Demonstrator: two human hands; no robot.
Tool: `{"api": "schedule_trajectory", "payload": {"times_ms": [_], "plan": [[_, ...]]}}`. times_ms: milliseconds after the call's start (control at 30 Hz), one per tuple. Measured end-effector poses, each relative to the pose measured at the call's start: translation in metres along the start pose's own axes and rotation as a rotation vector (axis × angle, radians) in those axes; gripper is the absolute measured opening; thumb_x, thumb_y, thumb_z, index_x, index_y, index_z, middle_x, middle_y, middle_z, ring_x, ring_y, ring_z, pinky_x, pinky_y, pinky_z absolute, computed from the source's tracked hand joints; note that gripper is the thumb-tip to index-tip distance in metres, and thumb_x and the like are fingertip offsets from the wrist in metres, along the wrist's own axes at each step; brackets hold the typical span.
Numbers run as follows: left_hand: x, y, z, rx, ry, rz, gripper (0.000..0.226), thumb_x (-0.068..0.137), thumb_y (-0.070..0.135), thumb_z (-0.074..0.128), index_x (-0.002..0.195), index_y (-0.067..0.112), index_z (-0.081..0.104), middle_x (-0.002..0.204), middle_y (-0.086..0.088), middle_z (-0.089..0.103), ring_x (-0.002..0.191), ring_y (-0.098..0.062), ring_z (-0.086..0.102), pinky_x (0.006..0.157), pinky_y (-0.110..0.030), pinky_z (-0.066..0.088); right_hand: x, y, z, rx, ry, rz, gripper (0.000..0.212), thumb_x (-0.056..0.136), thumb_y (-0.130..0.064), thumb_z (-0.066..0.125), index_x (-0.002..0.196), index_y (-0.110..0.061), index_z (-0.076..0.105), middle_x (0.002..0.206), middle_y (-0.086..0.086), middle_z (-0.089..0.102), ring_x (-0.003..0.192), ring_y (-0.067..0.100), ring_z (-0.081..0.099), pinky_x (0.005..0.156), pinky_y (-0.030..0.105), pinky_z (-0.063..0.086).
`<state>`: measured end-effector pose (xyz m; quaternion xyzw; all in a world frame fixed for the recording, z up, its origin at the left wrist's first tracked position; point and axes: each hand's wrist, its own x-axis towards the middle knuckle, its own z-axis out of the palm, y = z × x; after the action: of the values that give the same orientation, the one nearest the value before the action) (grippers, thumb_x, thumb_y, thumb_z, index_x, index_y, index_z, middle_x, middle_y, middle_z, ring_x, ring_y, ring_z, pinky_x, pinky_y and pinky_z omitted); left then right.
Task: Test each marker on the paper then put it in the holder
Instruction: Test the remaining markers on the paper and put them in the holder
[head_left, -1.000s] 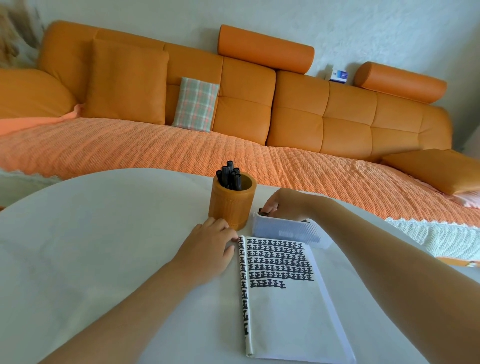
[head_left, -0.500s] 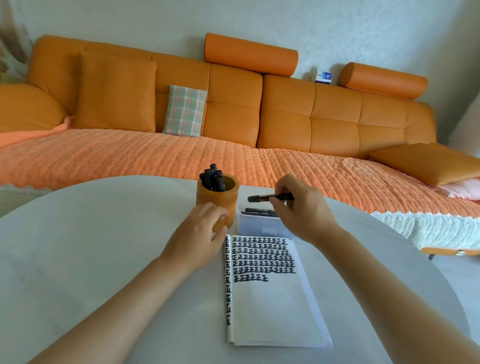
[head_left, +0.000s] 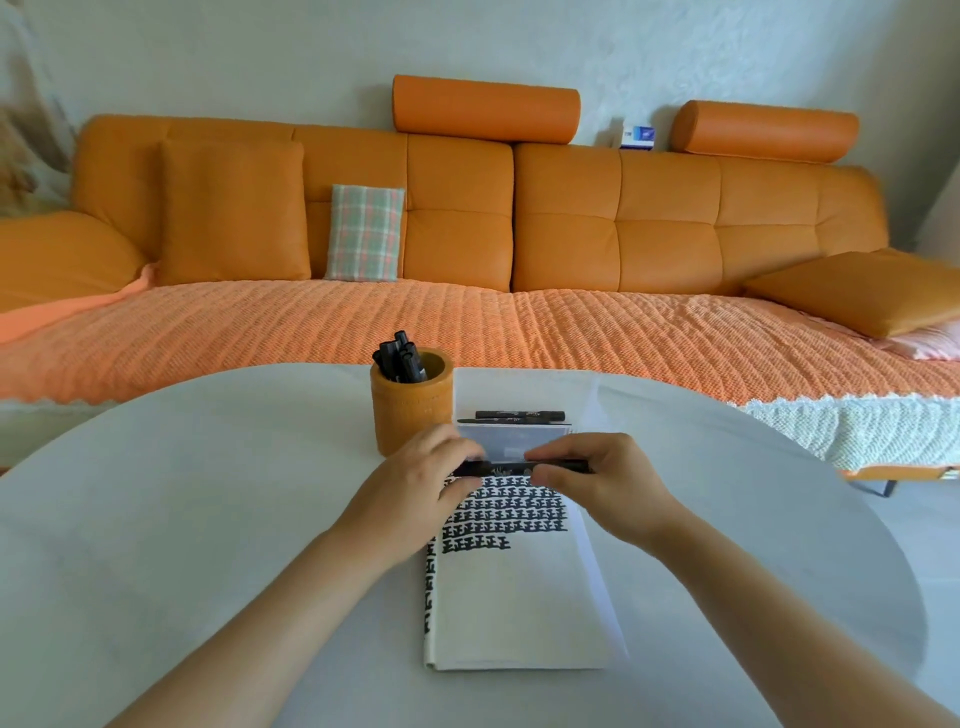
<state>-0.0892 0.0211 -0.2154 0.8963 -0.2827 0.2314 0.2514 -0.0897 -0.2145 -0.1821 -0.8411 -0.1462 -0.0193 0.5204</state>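
A black marker (head_left: 506, 467) lies level above the top of the paper pad (head_left: 514, 608), held at both ends. My left hand (head_left: 421, 493) pinches its left end and my right hand (head_left: 597, 483) grips its right part. The pad carries rows of black test marks (head_left: 504, 512) on its upper half. An orange round holder (head_left: 410, 410) with several black markers (head_left: 400, 358) stands just behind my left hand. Two more black markers (head_left: 519, 415) rest on a clear box (head_left: 511, 441) behind the pad.
The round white table (head_left: 182, 519) spreads left and right of the pad. Beyond its far edge runs an orange sofa (head_left: 519, 322) with cushions. A small blue and white box (head_left: 638, 136) sits on the sofa back.
My right hand has brought the marker down from beside the holder to just above the pad. My left hand left the holder's side and took hold of the marker's left end.
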Motion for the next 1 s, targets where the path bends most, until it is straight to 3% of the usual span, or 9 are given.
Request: {"api": "schedule_trajectory", "payload": {"times_ms": [100,167,233,333,467,633,833,1000], "plan": [[0.001,0.006,0.0,0.013,-0.026,0.005,0.016,0.088,0.026,0.068,0.103,0.021,0.065,0.094,0.015,0.05,0.09,-0.003,0.05,0.071,-0.025,0.045,-0.002,0.006,-0.001,-0.251,-0.016,-0.073,0.012,0.086,-0.018,0.071,0.093,-0.027,0.075,0.083,-0.012,0.074,0.079,-0.001,0.067,0.075,0.018,0.052],[0.001,0.01,0.002,0.037,-0.043,0.039,0.016,0.089,0.027,0.067,0.104,0.02,0.066,0.094,0.011,0.053,0.089,-0.005,0.051,0.07,-0.027,0.047,-0.006,0.007,-0.003,-0.443,-0.052,-0.167,0.015,0.086,-0.023,0.061,0.097,-0.028,0.069,0.089,-0.014,0.071,0.084,0.005,0.066,0.079,0.027,0.054],[0.001,0.015,0.005,0.054,-0.056,0.073,0.016,0.09,0.026,0.066,0.105,0.019,0.067,0.094,0.008,0.055,0.088,-0.008,0.053,0.069,-0.029,0.047,-0.01,0.004,0.0,-0.603,-0.088,-0.222,0.022,0.086,-0.024,0.054,0.104,-0.028,0.066,0.089,-0.012,0.069,0.079,0.011,0.062,0.073,0.033,0.053],[0.001,0.024,0.008,0.058,-0.069,0.102,0.018,0.092,0.023,0.063,0.109,0.018,0.065,0.096,0.007,0.059,0.09,-0.01,0.054,0.071,-0.029,0.048,-0.014,0.0,0.007,-0.642,-0.125,-0.265,0.024,0.092,-0.026,0.048,0.111,-0.028,0.063,0.088,-0.009,0.066,0.076,0.014,0.057,0.069,0.034,0.049],[0.0,0.03,0.007,0.084,-0.069,0.133,0.021,0.091,0.024,0.064,0.111,0.018,0.063,0.096,0.006,0.06,0.091,-0.01,0.054,0.071,-0.023,0.046,-0.014,0.0,0.007,-0.719,-0.206,-0.264,0.026,0.101,-0.033,0.043,0.085,-0.019,0.058,0.076,-0.004,0.059,0.071,0.018,0.051,0.065,0.037,0.045],[0.001,0.029,0.007,0.091,-0.117,0.142,0.014,0.09,0.025,0.067,0.099,0.015,0.069,0.082,0.006,0.058,0.079,-0.011,0.052,0.063,-0.022,0.037,-0.013,0.004,0.005,-0.672,-0.275,-0.235,0.032,0.102,-0.035,0.044,0.079,-0.017,0.055,0.072,-0.003,0.06,0.069,0.018,0.053,0.064,0.036,0.044],[0.006,0.028,0.01,-0.019,-0.18,-0.027,0.018,0.096,0.024,0.057,0.106,0.016,0.069,0.084,0.006,0.056,0.081,-0.011,0.052,0.07,-0.034,0.046,-0.007,0.014,0.006,-0.741,-0.152,-0.465,0.03,0.101,-0.036,0.045,0.095,-0.017,0.068,0.073,-0.006,0.056,0.069,0.016,0.051,0.06,0.037,0.045],[0.006,0.03,0.003,-0.275,-0.239,-0.256,0.017,0.097,0.028,0.057,0.105,0.026,0.072,0.079,0.002,0.061,0.078,-0.011,0.057,0.072,-0.037,0.046,-0.002,0.017,0.007,-0.888,0.002,-0.673,0.031,0.097,-0.037,0.044,0.09,-0.019,0.069,0.071,-0.004,0.056,0.063,0.022,0.051,0.051,0.034,0.042]]}}
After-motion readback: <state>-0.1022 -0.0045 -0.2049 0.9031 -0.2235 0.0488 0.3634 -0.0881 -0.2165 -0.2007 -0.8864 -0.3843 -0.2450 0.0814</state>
